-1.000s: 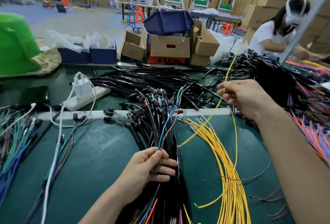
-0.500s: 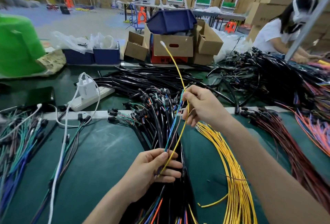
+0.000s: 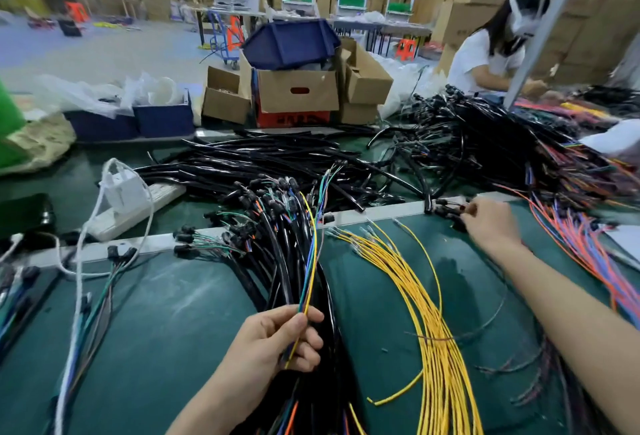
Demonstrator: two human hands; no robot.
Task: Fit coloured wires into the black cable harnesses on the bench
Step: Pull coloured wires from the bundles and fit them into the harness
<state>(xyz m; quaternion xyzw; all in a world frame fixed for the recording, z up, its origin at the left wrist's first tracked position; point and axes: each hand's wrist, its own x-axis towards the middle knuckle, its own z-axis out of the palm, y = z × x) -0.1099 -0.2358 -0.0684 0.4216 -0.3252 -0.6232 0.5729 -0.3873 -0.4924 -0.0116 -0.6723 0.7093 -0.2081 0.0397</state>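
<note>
1. Now, both of your hands are in view, one on each side of the green bench (image 3: pixel 173 330).
2. Your left hand (image 3: pixel 277 341) is near and centre. Its thumb and fingers pinch a thin bunch of coloured wires (image 3: pixel 310 261); three colours show: yellow, blue and green.
3. That bunch runs far-ward from your fingers, lying on one thick heap of black cable harnesses (image 3: pixel 277 244) that fans out toward the metal strip (image 3: pixel 391 209) crossing the bench.
4. Your right hand (image 3: pixel 491 223) reaches to the far right, at the strip, with its fingers curled against a few black connectors (image 3: pixel 446 207). It is blurred, so you cannot tell whether it grips one.
5. One loose sheaf of yellow wires (image 3: pixel 433 313), too many to count, lies between your two arms, just right of the harness heap.
6. One spread of orange and blue wires (image 3: pixel 581 247) lies at the right edge, beyond your right hand.
7. One white power strip (image 3: pixel 138 207) with one white charger (image 3: pixel 123 187) on it sits far left.
8. Two blue bins (image 3: pixel 162 119) and a cluster of cardboard boxes (image 3: pixel 298 95) stand beyond the bench.
9. One other person (image 3: pixel 485 57) in a white top sits far right.
</note>
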